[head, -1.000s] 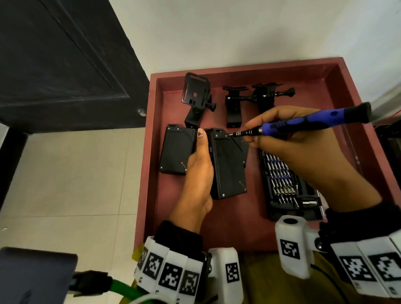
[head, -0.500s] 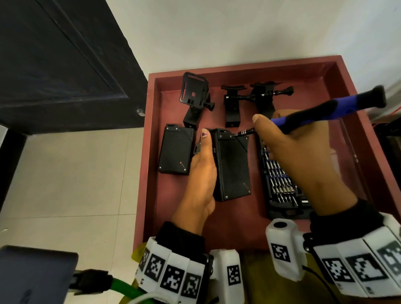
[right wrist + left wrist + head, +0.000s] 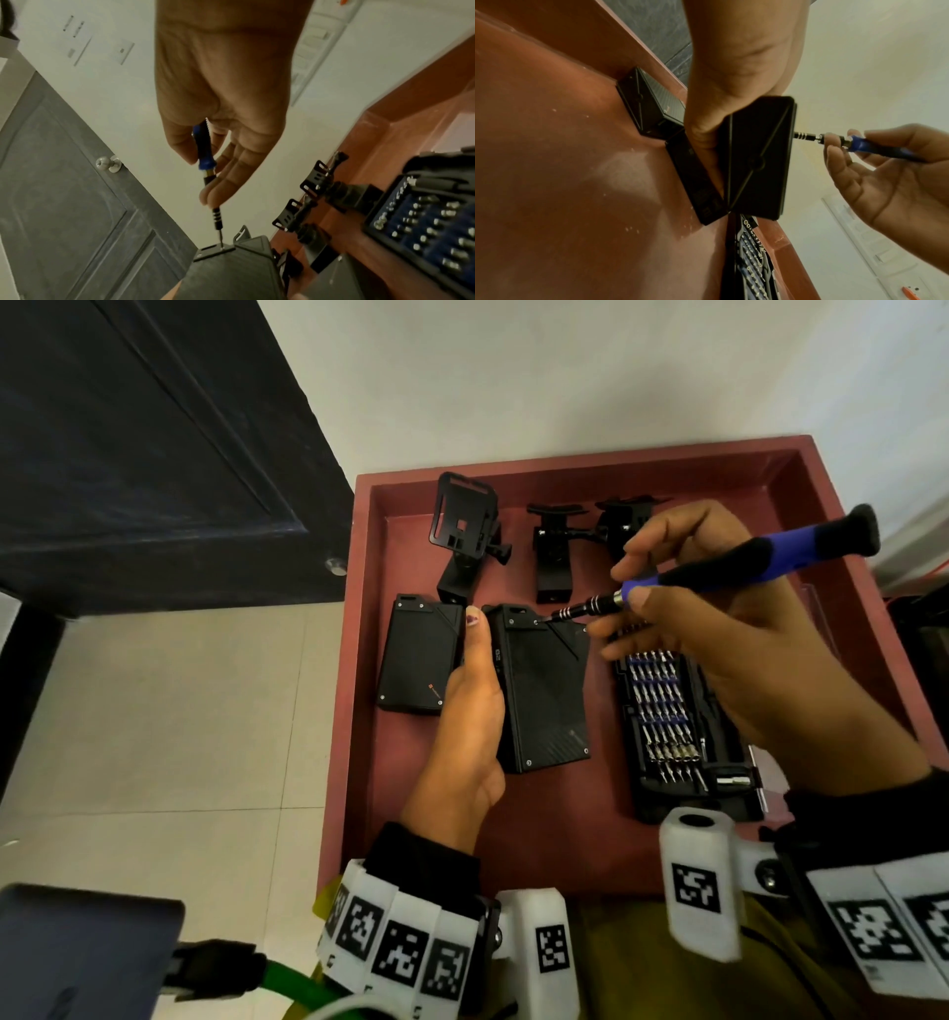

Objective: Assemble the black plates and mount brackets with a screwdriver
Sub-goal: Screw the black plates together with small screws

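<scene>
Right hand [image 3: 719, 629] pinching screwdriver [image 3: 744, 562], tip on black plate [image 3: 544, 690] screw.

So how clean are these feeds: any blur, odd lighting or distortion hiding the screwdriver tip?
Head view: sharp, evenly lit, wide-angle bending at the tray edges; screwdriver tip clearly on the black plate. Left wrist view: warm cast, soft focus, the plate's underside in shadow, the tip hidden behind it. Right wrist view: dim, slightly soft, strong stretch, yet the tip stays visible.
</scene>
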Demonstrator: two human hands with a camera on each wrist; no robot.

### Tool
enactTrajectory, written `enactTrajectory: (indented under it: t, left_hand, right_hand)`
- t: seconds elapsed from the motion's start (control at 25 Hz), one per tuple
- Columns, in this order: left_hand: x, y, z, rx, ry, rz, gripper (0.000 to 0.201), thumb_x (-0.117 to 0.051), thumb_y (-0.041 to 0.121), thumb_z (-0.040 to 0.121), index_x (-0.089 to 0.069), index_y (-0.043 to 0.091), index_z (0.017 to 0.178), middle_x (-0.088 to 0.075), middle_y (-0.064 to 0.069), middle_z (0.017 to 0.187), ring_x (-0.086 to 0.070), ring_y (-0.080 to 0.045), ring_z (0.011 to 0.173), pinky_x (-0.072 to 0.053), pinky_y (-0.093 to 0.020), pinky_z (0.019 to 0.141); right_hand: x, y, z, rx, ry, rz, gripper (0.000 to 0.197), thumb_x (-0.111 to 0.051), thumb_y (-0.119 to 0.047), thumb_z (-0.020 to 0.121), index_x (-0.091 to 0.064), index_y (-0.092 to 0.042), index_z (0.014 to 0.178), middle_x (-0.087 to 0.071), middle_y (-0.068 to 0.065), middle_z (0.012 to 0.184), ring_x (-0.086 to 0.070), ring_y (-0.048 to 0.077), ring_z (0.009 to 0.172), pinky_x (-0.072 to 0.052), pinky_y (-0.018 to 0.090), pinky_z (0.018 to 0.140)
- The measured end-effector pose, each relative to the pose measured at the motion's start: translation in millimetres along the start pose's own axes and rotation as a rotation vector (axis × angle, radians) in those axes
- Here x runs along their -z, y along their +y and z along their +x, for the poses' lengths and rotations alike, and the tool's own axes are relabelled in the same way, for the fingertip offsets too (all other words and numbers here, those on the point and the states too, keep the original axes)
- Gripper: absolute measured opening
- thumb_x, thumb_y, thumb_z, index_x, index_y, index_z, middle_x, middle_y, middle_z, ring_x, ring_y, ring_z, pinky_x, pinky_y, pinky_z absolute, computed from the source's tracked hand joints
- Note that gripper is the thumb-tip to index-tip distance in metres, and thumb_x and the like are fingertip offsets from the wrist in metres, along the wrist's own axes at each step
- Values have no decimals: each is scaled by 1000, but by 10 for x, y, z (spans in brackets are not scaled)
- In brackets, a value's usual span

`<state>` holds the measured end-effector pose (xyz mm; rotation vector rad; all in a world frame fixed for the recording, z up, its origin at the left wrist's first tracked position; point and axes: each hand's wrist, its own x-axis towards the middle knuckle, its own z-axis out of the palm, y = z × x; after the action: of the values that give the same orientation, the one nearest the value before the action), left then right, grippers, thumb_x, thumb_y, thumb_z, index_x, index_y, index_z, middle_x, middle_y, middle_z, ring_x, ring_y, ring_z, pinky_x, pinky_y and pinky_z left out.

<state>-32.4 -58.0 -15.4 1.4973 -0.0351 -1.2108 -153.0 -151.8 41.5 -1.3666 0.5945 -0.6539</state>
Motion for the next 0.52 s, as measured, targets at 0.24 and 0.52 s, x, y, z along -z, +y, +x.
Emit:
enactTrajectory:
  t: [0.24, 0.52]
  left_hand:
    - [17, 31, -25, -20, -26, 15, 58, -30, 66, 91, -70, 25, 92, -76, 2, 87, -73, -12, 80, -57, -26, 62]
    - [-26, 32, -59, -51, -12, 42, 60, -31, 66, 92, -71, 22, 102, -76, -1, 93, -73, -16, 87, -60, -36, 73]
  right_hand:
    - [0, -31, -10, 104, 304, -302, 27, -77, -30, 67, -54, -19, 74, -67, 7, 71, -67, 13, 60, -51, 16, 55]
    - [-170, 9, -39, 123, 664, -276, 39, -74, -39, 79, -51, -26, 50, -54, -12, 42, -52, 4, 40, -43, 20, 49]
